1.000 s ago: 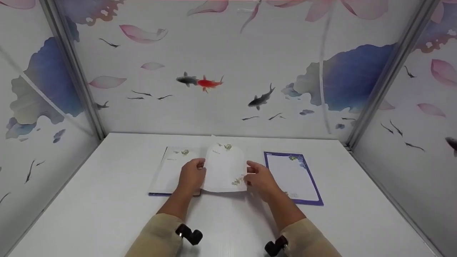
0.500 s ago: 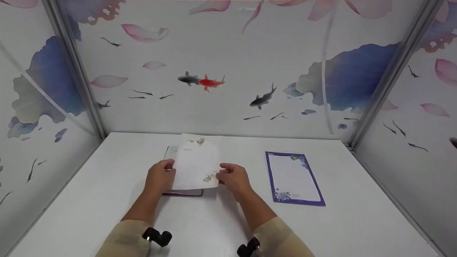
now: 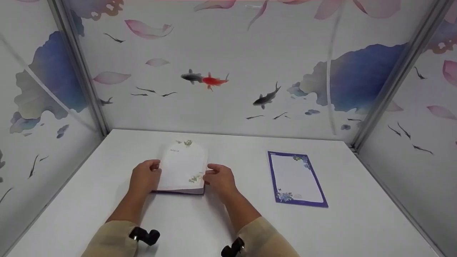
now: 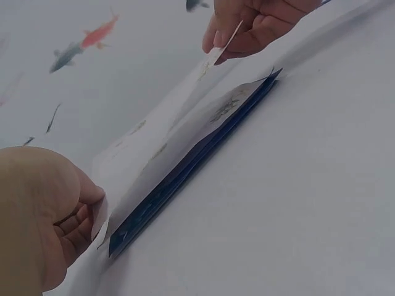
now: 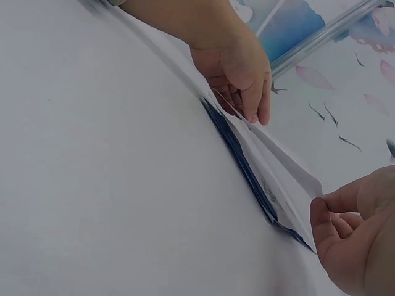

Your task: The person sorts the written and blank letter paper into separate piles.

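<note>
A white sheet of paper (image 3: pixel 182 167) with green floral prints is held between both hands. My left hand (image 3: pixel 144 176) pinches its left edge between thumb and fingers. On the opposite edge, my right hand (image 3: pixel 221 178) pinches the paper in the same way. Directly beneath lies a thin pad with a dark blue base (image 4: pixel 191 163), largely covered by the sheet in the head view. Both wrist views show the sheet raised and slanted over the pad, with a gap between them. A printed page (image 4: pixel 228 108) tops the pad.
To the right on the white table (image 3: pixel 242 214) lies a purple-bordered sheet or pad (image 3: pixel 298 178) with blue flowers at two corners. Printed panels (image 3: pixel 228 114) with fish and petals enclose the table at the back and sides.
Both hands have carried the white sheet left and lowered it over the pad, which it now mostly covers. The purple-bordered piece, partly hidden by the right arm earlier, is fully visible.
</note>
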Demonstrator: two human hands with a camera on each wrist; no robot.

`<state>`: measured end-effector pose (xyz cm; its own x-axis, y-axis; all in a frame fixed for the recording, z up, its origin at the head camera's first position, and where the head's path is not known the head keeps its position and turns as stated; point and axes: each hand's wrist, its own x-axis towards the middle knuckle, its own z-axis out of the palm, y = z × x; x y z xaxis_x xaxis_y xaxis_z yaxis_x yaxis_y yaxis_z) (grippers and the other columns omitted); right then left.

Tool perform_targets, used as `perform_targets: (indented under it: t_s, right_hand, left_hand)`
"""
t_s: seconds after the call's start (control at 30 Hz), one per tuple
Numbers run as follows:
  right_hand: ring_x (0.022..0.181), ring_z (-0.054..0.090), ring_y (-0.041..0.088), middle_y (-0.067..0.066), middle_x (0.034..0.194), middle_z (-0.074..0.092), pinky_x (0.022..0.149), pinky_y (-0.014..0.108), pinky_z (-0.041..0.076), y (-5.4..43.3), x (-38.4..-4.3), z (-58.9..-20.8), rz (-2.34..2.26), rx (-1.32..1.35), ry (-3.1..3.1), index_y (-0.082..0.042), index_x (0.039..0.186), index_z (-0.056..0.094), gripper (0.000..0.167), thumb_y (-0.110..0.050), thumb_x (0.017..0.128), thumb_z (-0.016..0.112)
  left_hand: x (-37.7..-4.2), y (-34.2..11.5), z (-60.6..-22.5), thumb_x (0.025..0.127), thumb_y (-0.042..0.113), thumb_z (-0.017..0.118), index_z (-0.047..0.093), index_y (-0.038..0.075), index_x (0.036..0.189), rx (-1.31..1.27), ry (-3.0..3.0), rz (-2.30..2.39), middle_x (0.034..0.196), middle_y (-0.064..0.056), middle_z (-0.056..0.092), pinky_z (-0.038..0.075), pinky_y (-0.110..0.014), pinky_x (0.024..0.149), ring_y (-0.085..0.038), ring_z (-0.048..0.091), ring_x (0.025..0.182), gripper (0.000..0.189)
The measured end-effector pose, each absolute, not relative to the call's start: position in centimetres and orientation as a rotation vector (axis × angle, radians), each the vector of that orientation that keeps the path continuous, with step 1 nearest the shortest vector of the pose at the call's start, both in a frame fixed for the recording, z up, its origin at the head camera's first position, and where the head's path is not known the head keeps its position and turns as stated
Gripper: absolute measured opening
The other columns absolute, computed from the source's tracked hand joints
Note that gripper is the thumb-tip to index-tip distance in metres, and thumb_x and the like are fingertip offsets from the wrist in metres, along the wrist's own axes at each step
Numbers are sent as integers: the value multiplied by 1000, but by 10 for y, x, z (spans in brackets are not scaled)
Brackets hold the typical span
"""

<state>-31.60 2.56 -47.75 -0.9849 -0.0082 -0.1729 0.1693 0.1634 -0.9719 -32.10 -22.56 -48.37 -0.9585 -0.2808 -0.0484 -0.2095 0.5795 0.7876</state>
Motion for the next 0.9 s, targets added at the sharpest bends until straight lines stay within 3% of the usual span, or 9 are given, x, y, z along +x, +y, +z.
perform_targets:
  t_s: [0.4, 0.63, 0.9]
  right_hand:
    - [100, 75, 14, 3, 117, 77, 93, 31, 64, 25, -315, -480, -1771, 195, 2319, -10, 140, 69, 43, -16, 98, 76]
    - [96, 74, 15, 5, 115, 75, 86, 30, 63, 38, -318, -482, -1741, 24, 2447, -8, 135, 71, 38, -24, 101, 73]
    - [109, 75, 26, 8, 123, 76, 96, 36, 64, 80, -325, -474, -1734, -89, 2463, -15, 136, 71, 38, -35, 104, 70]
  left_hand:
    - [-322, -233, -496, 109, 19, 55, 57, 8, 152, 430, -2710, -1328, 149, -17, 64, 51, -54, 117, -40, 59, 142, 45]
    - [-320, -232, -492, 109, 22, 57, 57, 7, 152, 415, -2672, -1289, 149, -17, 64, 52, -53, 116, -40, 59, 141, 46]
    - [-327, -213, -485, 107, 28, 63, 59, 7, 150, 359, -2604, -1293, 147, -17, 66, 54, -52, 113, -37, 65, 134, 49]
